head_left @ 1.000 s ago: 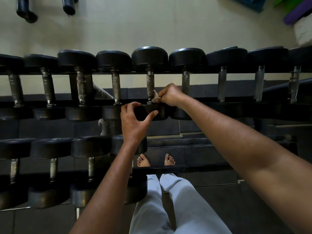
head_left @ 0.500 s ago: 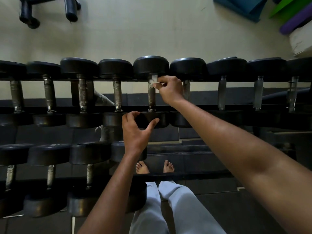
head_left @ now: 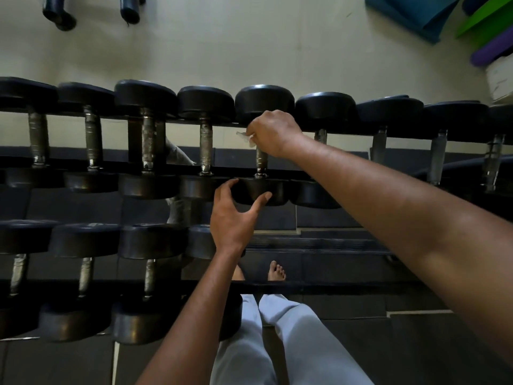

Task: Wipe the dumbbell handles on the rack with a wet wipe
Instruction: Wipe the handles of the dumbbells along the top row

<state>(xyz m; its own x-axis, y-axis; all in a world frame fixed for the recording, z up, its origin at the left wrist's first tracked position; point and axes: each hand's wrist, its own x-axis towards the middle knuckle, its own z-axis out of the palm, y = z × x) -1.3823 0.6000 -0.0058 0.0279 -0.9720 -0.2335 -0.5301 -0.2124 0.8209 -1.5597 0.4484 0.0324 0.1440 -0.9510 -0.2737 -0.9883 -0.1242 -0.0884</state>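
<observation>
A pale floor spreads beyond the far edge of a two-tier dumbbell rack, giving way to dark mats on the near side, where the person's bare foot and light trousers show under the lower tier. The upper tier is packed edge to edge: black dumbbell heads touch or nearly touch their neighbours along both rails, leaving only narrow gaps between the metal handles. The right hand reaches in from the near right and is curled round the far end of one dumbbell handle, just below the far head, with a crumpled wet wipe pinched against the metal; a corner of the wipe sticks out to the left of the fingers. The left hand comes up from the near edge, thumb and fingers spread round the near head of the same dumbbell, holding its rim. The neighbouring handle to the left stands just beside, apart from both hands. On the lower tier the dumbbells fill the left part only; the right part of the rail lies bare. At the far right corner of the floor lie a blue mat, a green one and a purple roll; two dark legs of equipment stand at the far left.
</observation>
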